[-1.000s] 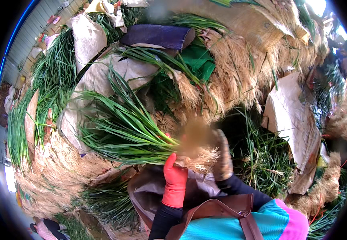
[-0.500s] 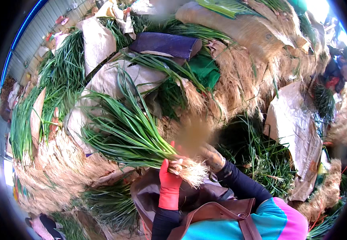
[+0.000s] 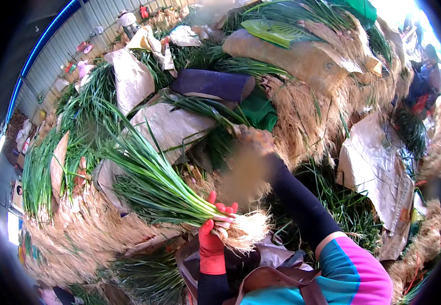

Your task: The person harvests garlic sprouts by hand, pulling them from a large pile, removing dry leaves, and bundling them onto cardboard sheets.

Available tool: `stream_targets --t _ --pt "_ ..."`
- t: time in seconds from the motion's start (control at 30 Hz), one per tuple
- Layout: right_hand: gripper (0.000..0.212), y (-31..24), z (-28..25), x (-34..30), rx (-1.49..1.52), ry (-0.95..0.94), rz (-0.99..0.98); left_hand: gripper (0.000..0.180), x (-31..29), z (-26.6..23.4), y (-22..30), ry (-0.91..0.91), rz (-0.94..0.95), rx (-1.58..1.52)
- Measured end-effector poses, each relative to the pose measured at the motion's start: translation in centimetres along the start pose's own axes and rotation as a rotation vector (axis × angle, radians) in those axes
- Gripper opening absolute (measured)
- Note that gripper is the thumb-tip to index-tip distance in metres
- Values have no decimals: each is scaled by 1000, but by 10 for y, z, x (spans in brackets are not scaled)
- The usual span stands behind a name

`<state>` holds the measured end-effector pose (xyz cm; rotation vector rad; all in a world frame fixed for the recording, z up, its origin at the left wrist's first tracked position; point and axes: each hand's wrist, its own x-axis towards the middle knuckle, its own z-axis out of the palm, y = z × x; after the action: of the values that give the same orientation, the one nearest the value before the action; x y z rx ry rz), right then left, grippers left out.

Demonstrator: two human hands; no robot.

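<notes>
My left hand, in a red glove, is closed around a bunch of green garlic. Its long leaves fan out to the upper left, while the pale bulbs and stringy roots stick out to the right of my fingers. Farther forward, my right hand, in a dirty tan glove, is at the root end of another bunch of green garlic on the pile. A brown smudge in the picture covers part of that hand, and its fingers do not show clearly enough to tell whether they grip.
Pale sacking, a rolled dark purple sheet and green cloth lie among heaped plants. A mass of roots rises ahead, with loose leaves to the right. Another person is at the far right.
My right hand has left the roots of the held bunch and reached forward to the pile. The left hand still holds its bunch, slightly lower. The view has shifted a little.
</notes>
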<state>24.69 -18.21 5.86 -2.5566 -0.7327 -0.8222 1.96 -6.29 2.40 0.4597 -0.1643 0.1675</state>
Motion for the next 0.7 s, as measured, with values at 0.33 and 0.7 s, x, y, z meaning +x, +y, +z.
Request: stream_targets --t 0.33,0.7 --pt "19 -22 0 -104 703 -354 -316 57 6 -35 2 262 -102 60" --pt "20 -11 -1 15 -2 -250 -9 69 9 -29 -4 176 -103 28"
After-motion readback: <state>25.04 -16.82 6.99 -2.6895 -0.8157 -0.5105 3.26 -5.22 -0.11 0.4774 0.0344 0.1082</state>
